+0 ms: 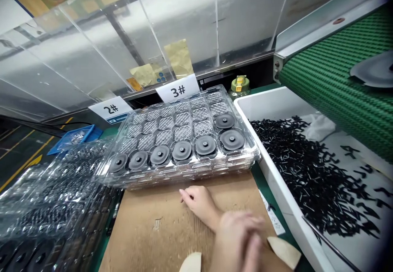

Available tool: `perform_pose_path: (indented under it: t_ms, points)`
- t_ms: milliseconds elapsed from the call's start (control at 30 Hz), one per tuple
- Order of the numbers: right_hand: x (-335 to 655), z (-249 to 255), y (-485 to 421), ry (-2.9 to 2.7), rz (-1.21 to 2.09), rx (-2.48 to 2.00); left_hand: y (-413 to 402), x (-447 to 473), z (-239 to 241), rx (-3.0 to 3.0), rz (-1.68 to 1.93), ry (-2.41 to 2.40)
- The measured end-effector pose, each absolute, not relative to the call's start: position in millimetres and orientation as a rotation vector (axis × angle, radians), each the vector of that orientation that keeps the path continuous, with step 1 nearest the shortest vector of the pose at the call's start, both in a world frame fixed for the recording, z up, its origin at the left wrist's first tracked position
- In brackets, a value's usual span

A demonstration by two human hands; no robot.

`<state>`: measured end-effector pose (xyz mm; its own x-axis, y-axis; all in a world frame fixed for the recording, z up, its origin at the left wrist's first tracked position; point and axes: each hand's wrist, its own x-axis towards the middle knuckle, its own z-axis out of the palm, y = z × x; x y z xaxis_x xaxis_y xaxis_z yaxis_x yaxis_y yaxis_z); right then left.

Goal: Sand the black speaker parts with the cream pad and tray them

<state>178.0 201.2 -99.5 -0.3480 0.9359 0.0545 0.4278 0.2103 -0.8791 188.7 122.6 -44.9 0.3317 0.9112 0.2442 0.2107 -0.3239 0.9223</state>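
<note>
While showing a full front row of smooth, dark, round discs [181, 150] and one more behind, leaves most crosshatched pockets [183, 133] unfilled in the glossy clear tray [184, 169], at the far edge of the brown board [147, 210]. Shows a loosely curled right hand [197, 200] near it and a blurred left hand [237, 231] overlapping the right forearm [213, 218]; can't tell whether gripping anything with either!

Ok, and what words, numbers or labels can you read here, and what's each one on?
"2#": on the left white card.
"3#": on the right white card.
Too small or blurred to read: the blue strip below "2#", and the marks on the paper strip beside the white bin.
</note>
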Motion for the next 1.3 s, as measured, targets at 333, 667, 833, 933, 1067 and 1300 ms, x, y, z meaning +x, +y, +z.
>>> perform_pose_path:
  t_ms: [333,667,833,933,1067,1300]
  points:
    - [179,-95,200,-2.106,1.011,-1.266,109,208,-88,2.503,1.329,0.954]
    - [184,-109,207,-2.033,1.143,-1.145,108,216,-83,2.595,0.922,1.164]
    - [186,-111,212,-1.989,1.205,-1.072,118,220,-78,2.598,0.839,1.258]
    - [187,-109,214,-1.98,1.193,-1.058,120,220,-75,2.588,0.729,1.274]
    - [189,-113,212,-2.0,1.145,-1.083,121,217,-68,2.519,0.519,1.303]
    - [192,-122,210,-2.143,0.971,-1.21,129,212,-49,2.244,0.197,1.367]
